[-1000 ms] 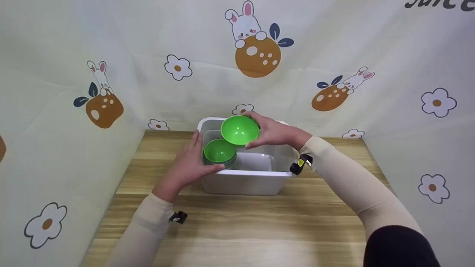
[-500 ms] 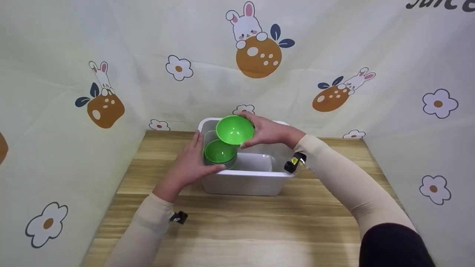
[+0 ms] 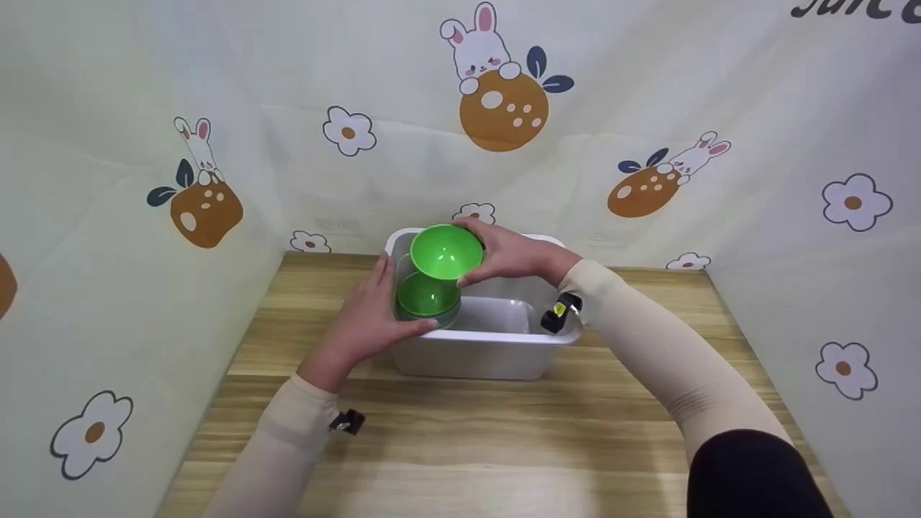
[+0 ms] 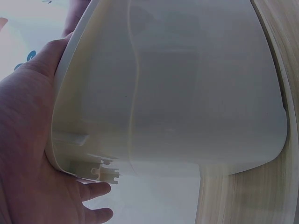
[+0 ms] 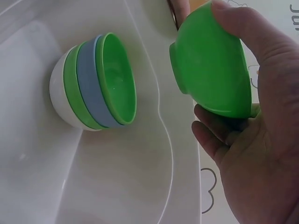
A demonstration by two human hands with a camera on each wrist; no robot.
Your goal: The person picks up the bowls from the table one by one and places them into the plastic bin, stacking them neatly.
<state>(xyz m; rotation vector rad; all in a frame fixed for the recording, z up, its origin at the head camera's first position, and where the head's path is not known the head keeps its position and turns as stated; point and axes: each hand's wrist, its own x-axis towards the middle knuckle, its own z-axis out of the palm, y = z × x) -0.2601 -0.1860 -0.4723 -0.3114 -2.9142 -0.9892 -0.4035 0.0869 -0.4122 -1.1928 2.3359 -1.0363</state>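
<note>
My right hand [image 3: 507, 252] pinches a green bowl [image 3: 446, 252] by its right side, thumb and fingers at the rim, above the left end of a white plastic bin [image 3: 471, 337]. Just below it, inside the bin, a stack of nested bowls has a green bowl [image 3: 429, 295] uppermost; the right wrist view shows blue [image 5: 93, 77], green and white [image 5: 58, 93] ones under it. The raised bowl is apart from the stack in that view. My left hand [image 3: 365, 313] rests along the bin's left end, fingers extended and thumb on the front rim.
The bin stands on a wood-grain table [image 3: 460, 446], near the back wall. Pale cloth [image 3: 403, 173] printed with rabbits, oranges and flowers hangs behind and along both sides. The bin floor [image 3: 496, 314] shows right of the stack.
My right hand has carried the green bowl leftward, from right of the stack to nearly over it. The left hand, the bin and the stacked bowls have stayed put.
</note>
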